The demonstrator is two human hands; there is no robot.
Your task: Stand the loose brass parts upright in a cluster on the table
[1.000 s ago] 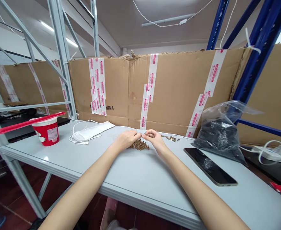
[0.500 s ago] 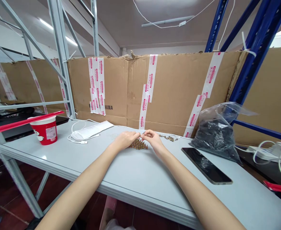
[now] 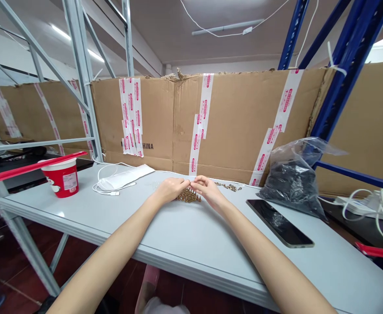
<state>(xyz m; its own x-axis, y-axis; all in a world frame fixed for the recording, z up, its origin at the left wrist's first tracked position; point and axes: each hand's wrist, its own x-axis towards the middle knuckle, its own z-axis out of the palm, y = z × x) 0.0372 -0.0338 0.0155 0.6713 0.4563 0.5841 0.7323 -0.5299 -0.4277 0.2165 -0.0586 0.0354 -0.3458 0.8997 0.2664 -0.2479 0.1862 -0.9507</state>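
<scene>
On the pale grey table (image 3: 119, 222), small brass-coloured screws (image 3: 188, 197) stand upright in a tight cluster, points up. Over its left and back edge, my left hand (image 3: 171, 189) is bent with thumb and finger pressed together. My right hand (image 3: 207, 187) comes in from the right, its fingertips pinched and meeting those of the left just above the screws. Whatever lies between the fingertips is too small to make out. Behind my right hand, more brass-coloured pieces (image 3: 231, 187) lie scattered. Part of the cluster is hidden by my left hand.
To the right lie a black phone (image 3: 280, 223) and a clear plastic bag (image 3: 292, 183) of dark contents. On the left are a red cup (image 3: 60, 178) and a white flat object (image 3: 126, 177) with a cable. Taped cardboard (image 3: 237, 126) walls off the back.
My right fingertips have moved slightly left and closer against the left ones. The view has shifted a little; the cluster and the other objects stay in place.
</scene>
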